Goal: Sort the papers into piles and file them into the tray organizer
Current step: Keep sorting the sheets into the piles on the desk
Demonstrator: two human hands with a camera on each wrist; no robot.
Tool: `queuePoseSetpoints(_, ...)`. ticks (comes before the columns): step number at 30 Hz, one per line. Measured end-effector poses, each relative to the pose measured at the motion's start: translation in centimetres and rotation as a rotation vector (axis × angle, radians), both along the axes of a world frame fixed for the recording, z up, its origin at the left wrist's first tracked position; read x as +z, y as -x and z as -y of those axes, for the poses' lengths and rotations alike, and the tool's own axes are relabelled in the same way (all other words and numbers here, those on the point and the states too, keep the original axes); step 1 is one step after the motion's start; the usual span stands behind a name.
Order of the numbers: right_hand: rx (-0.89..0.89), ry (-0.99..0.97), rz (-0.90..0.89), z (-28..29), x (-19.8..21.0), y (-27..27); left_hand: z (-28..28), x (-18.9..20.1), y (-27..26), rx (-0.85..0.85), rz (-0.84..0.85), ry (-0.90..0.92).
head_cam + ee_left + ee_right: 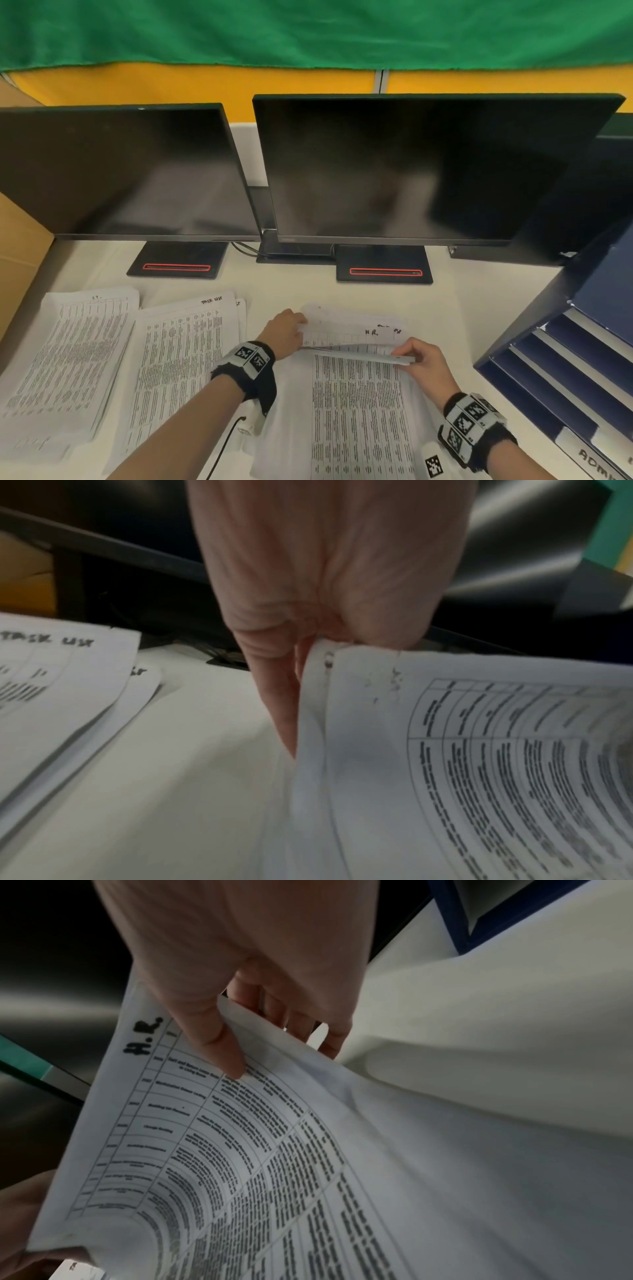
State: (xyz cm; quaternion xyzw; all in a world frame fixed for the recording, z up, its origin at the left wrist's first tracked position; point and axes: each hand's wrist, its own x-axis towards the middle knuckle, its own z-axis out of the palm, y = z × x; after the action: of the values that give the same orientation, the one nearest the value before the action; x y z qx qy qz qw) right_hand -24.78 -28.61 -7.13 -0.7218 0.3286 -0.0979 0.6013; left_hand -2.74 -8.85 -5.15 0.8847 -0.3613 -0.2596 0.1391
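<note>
Papers marked "H.R." (356, 337) are lifted at their far edge between both hands, above a printed stack (359, 411) that lies on the white desk (445, 308) directly under the wrists. The left hand (284, 334) pinches the far left corner of these sheets, thumb on top and fingers curled beneath, as the left wrist view shows at the paper's edge (342, 669). The right hand (424, 359) grips the far right corner, its thumb (219, 1042) pressed on the printed face beside the handwritten "H.R." and the other fingers curled behind the sheet. Just left of the left hand lies a pile headed "TASK LIST" (185, 353), with more sheets fanned out under its far corner, and further left again another pile (68, 356) of printed tables, both flat on the desk. To the right of the right hand stands the blue tray organizer (565, 359), its stepped shelves facing the person; a white label (596, 462) on the nearest shelf begins "ADM", the remainder cut off. Beyond the hands stand 2 dark monitors (394, 171) side by side on black bases with red outlines. Behind them run a yellow partition (205, 85) and a green cloth (308, 31).
</note>
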Motion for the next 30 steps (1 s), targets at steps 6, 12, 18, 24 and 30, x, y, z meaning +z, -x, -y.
queuePoseSetpoints(6, -0.12, 0.104, -0.069, -0.5, -0.1, -0.3, -0.9, 0.3, 0.5, -0.025, -0.054, 0.259)
queuePoseSetpoints(12, -0.086, 0.035, -0.02, -0.4, -0.2, -0.3, -1.4, 1.3, 0.7, 0.044, -0.223, 0.251)
queuePoseSetpoints(18, -0.051, 0.039, -0.032, -0.2, -0.1, -0.6, 1.4, 0.7, -0.8, 0.191, -0.097, -0.028)
queuePoseSetpoints(24, -0.073, 0.015, -0.027, -0.1, -0.4, -0.3, 2.1, 0.1, -1.1, 0.213, -0.042, -0.07)
queuePoseSetpoints(30, -0.087, -0.021, -0.011, -0.3, -0.3, -0.4, 1.7, 0.0, -0.7, 0.18, -0.002, 0.075)
